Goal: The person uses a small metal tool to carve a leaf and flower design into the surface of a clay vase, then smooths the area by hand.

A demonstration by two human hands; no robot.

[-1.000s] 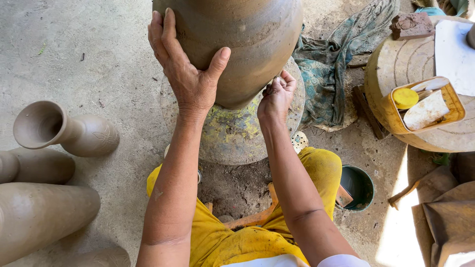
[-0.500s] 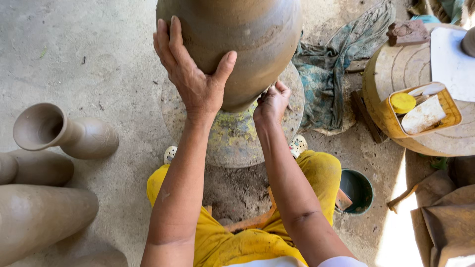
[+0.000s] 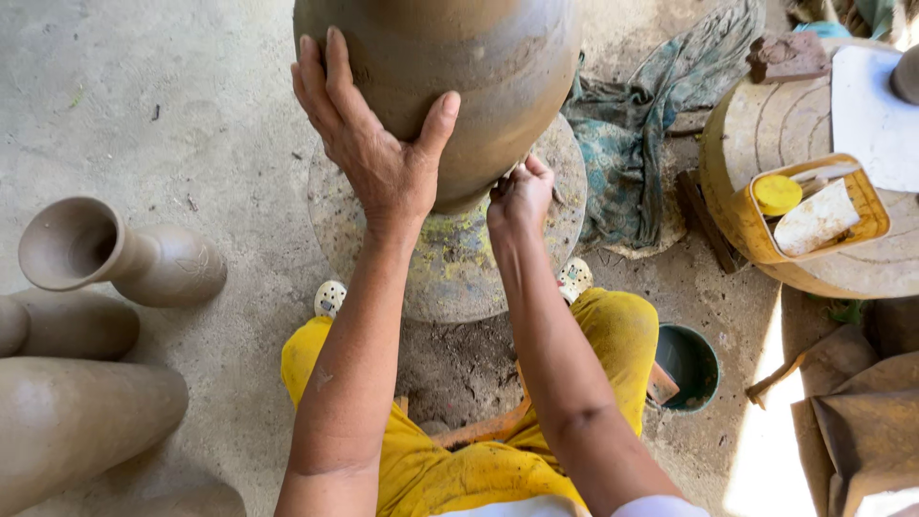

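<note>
A large brown clay pot (image 3: 479,67) stands on a round stone turntable (image 3: 459,258) in front of me. My left hand (image 3: 369,144) lies flat on the pot's near side, fingers spread upward and thumb out to the right. My right hand (image 3: 520,191) is bunched at the pot's lower right, close to its base, with the fingers curled against the clay. Whether the right hand holds a small tool I cannot tell. My knees in yellow trousers (image 3: 613,335) sit on either side below the turntable.
Unfired clay vases (image 3: 124,258) lie on the ground at the left. A crumpled teal cloth (image 3: 632,144) lies right of the turntable. A second round wheel (image 3: 795,124) at the right carries a yellow tray (image 3: 756,235) of tools. A small green bowl (image 3: 689,364) sits by my right knee.
My left hand has slid a little to the right and down on the pot. My right hand has moved lower, toward the pot's base.
</note>
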